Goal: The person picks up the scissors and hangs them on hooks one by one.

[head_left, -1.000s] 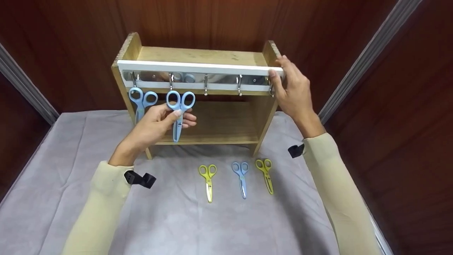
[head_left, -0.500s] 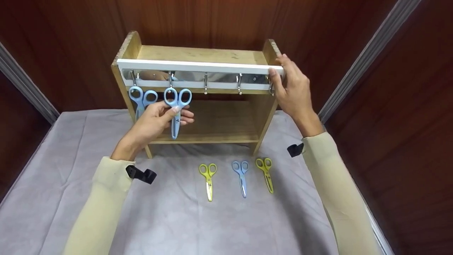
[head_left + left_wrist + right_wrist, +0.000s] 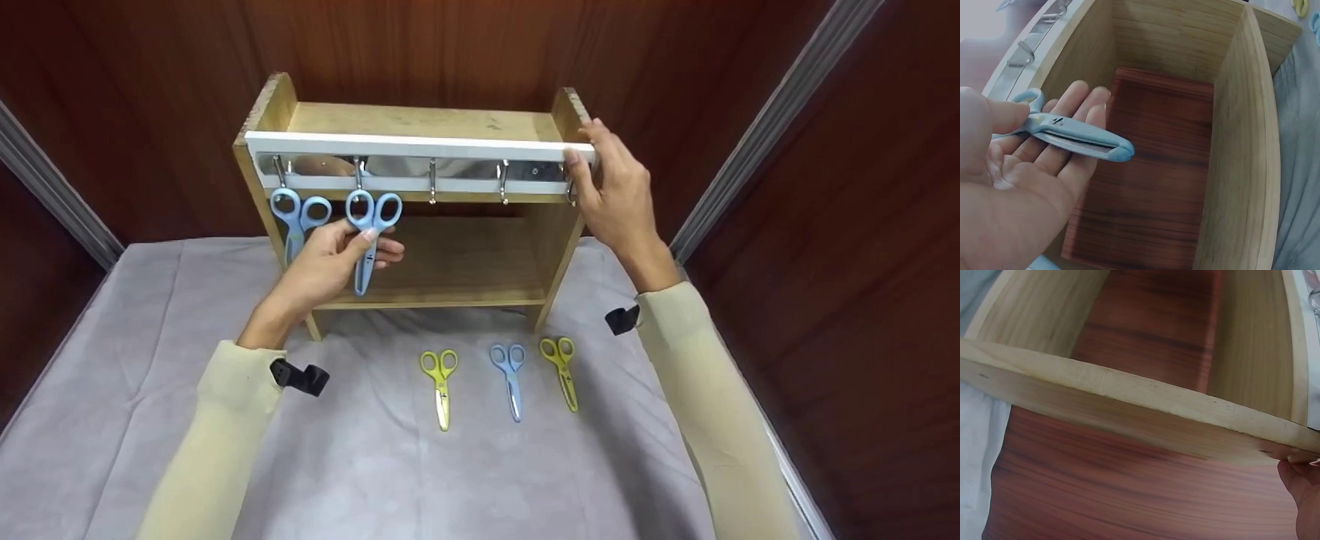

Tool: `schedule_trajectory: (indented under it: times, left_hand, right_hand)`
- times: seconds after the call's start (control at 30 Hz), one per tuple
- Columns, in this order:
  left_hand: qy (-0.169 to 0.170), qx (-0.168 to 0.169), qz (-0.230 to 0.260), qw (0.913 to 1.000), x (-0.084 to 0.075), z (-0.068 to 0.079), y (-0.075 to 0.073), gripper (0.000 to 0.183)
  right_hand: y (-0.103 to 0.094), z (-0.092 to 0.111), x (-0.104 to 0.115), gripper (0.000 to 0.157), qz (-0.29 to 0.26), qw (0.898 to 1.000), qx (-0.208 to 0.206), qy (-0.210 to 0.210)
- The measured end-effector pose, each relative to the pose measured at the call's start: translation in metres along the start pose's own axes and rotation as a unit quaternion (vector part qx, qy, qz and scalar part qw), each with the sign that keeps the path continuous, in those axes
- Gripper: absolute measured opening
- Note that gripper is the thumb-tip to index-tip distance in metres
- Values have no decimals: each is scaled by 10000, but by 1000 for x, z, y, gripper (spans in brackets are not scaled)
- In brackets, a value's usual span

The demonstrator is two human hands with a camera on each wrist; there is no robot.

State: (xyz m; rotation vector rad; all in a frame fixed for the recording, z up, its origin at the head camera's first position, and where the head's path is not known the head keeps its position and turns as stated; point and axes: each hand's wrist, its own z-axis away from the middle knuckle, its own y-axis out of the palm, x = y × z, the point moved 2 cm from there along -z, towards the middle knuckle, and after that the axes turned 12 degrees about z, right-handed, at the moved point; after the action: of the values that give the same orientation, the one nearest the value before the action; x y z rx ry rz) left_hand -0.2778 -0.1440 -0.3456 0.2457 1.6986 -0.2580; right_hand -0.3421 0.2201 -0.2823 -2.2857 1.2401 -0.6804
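My left hand pinches light-blue scissors between thumb and fingers, handles up and blades down. Their left finger loop overlaps the second hook of the white hook rail; whether the hook passes through it I cannot tell. In the left wrist view the scissors' blades lie across my fingers. Another pair of blue scissors hangs at the leftmost hook, partly behind my left hand. My right hand holds the right corner of the wooden shelf, thumb on the rail's front, fingers along the side.
Yellow scissors, blue scissors and more yellow scissors lie on the grey cloth before the shelf. Further hooks on the rail, such as the middle hook, hold nothing. Dark wooden panels enclose the space.
My left hand has moved the held scissors slightly left, bringing their left loop over the second hook. My right hand keeps its place on the shelf's corner.
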Motion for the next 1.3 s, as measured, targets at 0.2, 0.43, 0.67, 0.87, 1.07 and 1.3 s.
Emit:
schedule_trajectory:
  times: [0.2, 0.43, 0.67, 0.87, 1.07, 1.3]
  left_hand:
    - [120, -376, -489, 9980, -1, 2, 5, 34]
    - [487, -873, -739, 9922, -1, 7, 7, 32]
    - [583, -1410, -1418, 9781, 1, 15, 6, 40]
    - [872, -1791, -1873, 9619, 2, 27, 8, 40]
    - [1067, -2352, -2581, 9310, 1, 43, 16, 38]
    - [1465, -2847, -3111, 8948, 2, 56, 27, 36]
  right_hand:
    - [-1, 0, 0, 45, -5, 10000, -3, -7]
    - [-3, 1, -1, 46, 51, 10000, 53, 49]
    - [-3, 1, 0, 45, -19, 10000, -3, 65]
    - [-3, 0, 2, 44, -51, 10000, -27, 38]
    - [-3, 1, 3, 43, -51, 10000, -44, 30]
    - [-4, 1, 2, 45, 10, 9999, 74, 136]
